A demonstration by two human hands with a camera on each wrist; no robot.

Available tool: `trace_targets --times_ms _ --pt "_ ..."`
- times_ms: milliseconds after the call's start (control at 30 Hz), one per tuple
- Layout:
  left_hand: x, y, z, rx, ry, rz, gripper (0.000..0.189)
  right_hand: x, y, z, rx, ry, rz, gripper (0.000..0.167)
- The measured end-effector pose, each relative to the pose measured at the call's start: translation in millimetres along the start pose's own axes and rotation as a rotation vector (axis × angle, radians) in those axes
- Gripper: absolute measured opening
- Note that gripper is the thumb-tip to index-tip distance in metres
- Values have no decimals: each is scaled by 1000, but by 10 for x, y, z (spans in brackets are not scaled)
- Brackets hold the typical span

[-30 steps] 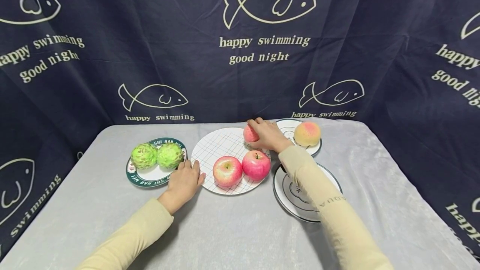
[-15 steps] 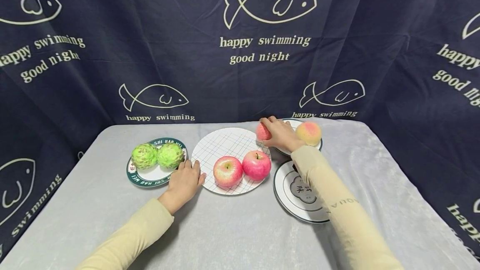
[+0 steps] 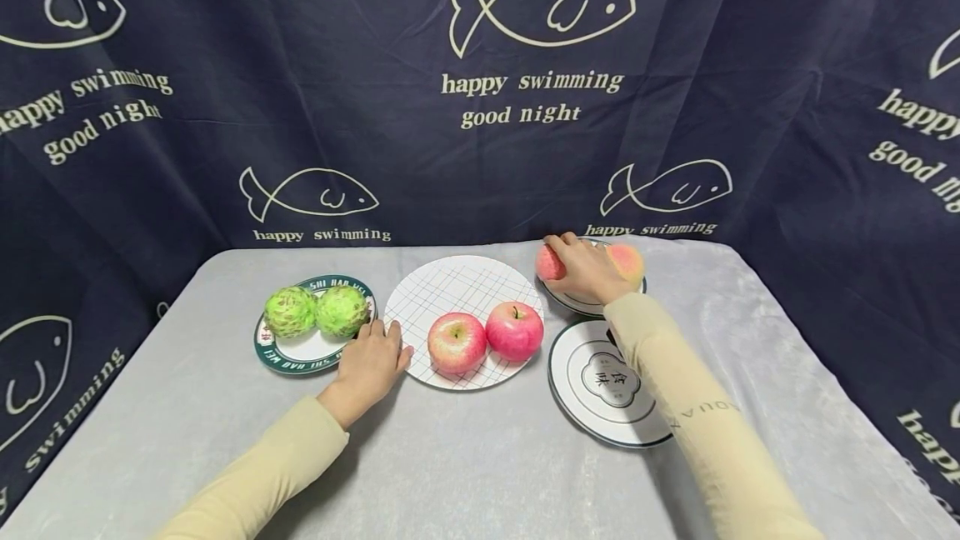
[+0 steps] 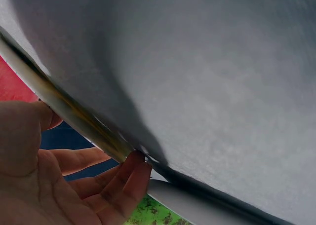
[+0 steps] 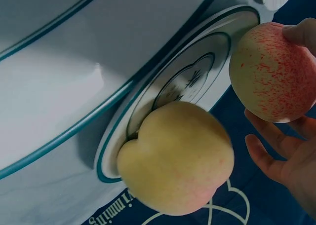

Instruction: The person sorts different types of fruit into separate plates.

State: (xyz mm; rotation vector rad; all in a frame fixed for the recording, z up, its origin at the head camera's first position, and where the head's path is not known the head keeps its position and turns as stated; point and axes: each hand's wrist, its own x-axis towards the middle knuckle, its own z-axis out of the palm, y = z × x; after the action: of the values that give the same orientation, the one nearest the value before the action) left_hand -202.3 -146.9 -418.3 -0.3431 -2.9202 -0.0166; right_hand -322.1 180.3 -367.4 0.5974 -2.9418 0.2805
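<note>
My right hand (image 3: 588, 267) grips a pink-flecked peach (image 3: 550, 262) over the left part of the back-right plate (image 3: 564, 298). A yellow peach (image 5: 177, 158) sits on that plate, partly behind the hand in the head view. My left hand (image 3: 371, 367) lies low between the checked plate (image 3: 427, 286) and the green-rimmed oval plate (image 3: 300, 367). In the left wrist view its fingertips (image 4: 133, 170) touch the plate edges, loosely bent. Two red apples (image 3: 457, 342) (image 3: 514, 331) rest on the checked plate, and two green custard apples (image 3: 291, 312) (image 3: 342, 311) on the oval one.
A white plate (image 3: 573, 394) with a dark rim and printed characters lies front right, partly under the right sleeve (image 3: 697, 407). Grey cloth (image 3: 450, 473) covers the table. A dark blue fish-print curtain (image 3: 420, 182) hangs close behind it.
My right hand has carried the pink-flecked peach rightward from the checked plate to the back-right plate. The left hand has stayed in place.
</note>
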Motion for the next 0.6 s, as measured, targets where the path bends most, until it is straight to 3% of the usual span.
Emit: trace_targets --times_ms 600 --pt "1 -6 15 10 -11 -10 46 -38 93 29 -72 -62 19 72"
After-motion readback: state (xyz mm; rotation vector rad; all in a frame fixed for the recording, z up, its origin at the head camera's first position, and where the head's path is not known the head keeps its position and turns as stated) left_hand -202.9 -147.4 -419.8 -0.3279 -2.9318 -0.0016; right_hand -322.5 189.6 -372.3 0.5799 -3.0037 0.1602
